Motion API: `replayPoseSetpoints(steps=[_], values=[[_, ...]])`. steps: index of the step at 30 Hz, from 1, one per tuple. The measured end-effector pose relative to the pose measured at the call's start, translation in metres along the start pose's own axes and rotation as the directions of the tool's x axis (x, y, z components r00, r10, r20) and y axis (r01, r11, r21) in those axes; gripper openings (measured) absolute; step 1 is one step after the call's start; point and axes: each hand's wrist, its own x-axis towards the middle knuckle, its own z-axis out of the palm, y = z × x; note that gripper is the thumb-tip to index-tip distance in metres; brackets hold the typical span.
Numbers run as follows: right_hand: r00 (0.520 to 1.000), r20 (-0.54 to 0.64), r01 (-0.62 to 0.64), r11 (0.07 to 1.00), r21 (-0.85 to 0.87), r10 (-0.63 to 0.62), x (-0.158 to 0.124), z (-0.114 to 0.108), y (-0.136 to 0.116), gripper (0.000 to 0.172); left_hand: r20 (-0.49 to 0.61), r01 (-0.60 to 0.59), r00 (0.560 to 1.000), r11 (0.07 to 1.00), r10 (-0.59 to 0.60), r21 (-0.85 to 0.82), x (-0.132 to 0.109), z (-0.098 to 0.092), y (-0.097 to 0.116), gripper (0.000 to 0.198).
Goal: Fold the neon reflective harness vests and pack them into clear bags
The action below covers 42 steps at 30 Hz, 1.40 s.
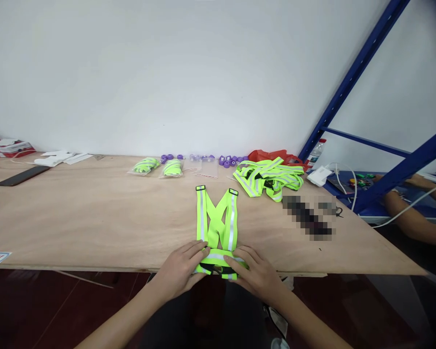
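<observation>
A neon yellow-green reflective vest (215, 224) of elastic straps lies at the table's front edge, its shoulder straps crossed and black buckles at the far ends. My left hand (184, 264) grips the left side of its waist belt, thumb below and fingers on top. On the belt's right side, my right hand (256, 271) holds it the same way. Between the hands the belt is folded over, showing a silver stripe and a dark buckle. Part of the belt hangs at the table edge. Behind it on the right is a pile of similar reflective straps (271, 177).
Two bagged vests (145, 166) and several purple rolls (227, 161) line the wall, near clear bags (208, 167). A red bag (272, 156), a bottle (315, 154) and a white adapter (319, 176) stand right. Beyond the blue rack (349, 77), another person's arms (417, 213) show.
</observation>
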Motion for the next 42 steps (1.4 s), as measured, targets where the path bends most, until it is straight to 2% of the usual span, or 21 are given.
replayPoseSetpoints(steps=[7, 12, 16, 19, 22, 26, 28, 30, 33, 37, 42], values=[[0.999, -0.048, 0.004, 1.0, -0.028, -0.005, 0.008, 0.007, -0.003, 0.035, -0.028, 0.0, 1.0, 1.0, 0.0, -0.009, 0.002, -0.002, 0.0, 0.04], [0.999, -0.052, -0.009, 0.999, 0.039, 0.011, 0.019, 0.01, -0.001, 0.029, -0.057, -0.036, 0.998, 0.999, 0.034, -0.037, 0.012, -0.008, -0.001, 0.039], [0.997, -0.02, -0.074, 0.993, 0.09, 0.076, 0.03, 0.009, 0.01, 0.029, -0.053, 0.027, 0.998, 0.995, -0.032, -0.098, 0.026, -0.012, -0.005, 0.035], [0.989, 0.048, -0.145, 0.968, 0.203, 0.138, 0.039, 0.008, 0.023, 0.033, -0.046, 0.101, 0.993, 0.973, -0.112, -0.206, 0.037, -0.012, -0.006, 0.032], [0.96, 0.169, -0.27, 0.9, 0.341, 0.224, 0.048, 0.008, 0.036, 0.031, -0.062, 0.192, 0.975, 0.944, -0.215, -0.268, 0.045, -0.012, -0.007, 0.04], [0.865, 0.322, -0.493, 0.772, 0.401, 0.385, 0.062, 0.008, 0.051, 0.029, -0.083, 0.32, 0.933, 0.912, -0.35, -0.258, 0.054, -0.009, -0.009, 0.047], [0.833, 0.36, -0.549, 0.71, 0.441, 0.42, 0.067, 0.01, 0.057, 0.028, -0.108, 0.38, 0.904, 0.894, -0.413, -0.237, 0.06, -0.006, -0.012, 0.049], [0.824, 0.361, -0.565, 0.682, 0.464, 0.436, 0.071, 0.015, 0.063, 0.03, -0.131, 0.416, 0.881, 0.877, -0.455, -0.242, 0.065, -0.003, -0.015, 0.049], [0.837, 0.347, -0.543, 0.716, 0.439, 0.422, 0.072, 0.023, 0.069, 0.033, -0.14, 0.408, 0.874, 0.858, -0.466, -0.311, 0.071, -0.001, -0.018, 0.041], [0.897, 0.273, -0.427, 0.838, 0.34, 0.347, 0.072, 0.031, 0.076, 0.033, -0.133, 0.393, 0.871, 0.832, -0.473, -0.392, 0.076, 0.003, -0.025, 0.027], [0.944, 0.129, -0.32, 0.938, 0.136, 0.303, 0.072, 0.038, 0.079, 0.027, -0.161, 0.327, 0.906, 0.889, -0.391, -0.321, 0.08, 0.01, -0.032, 0.02]])
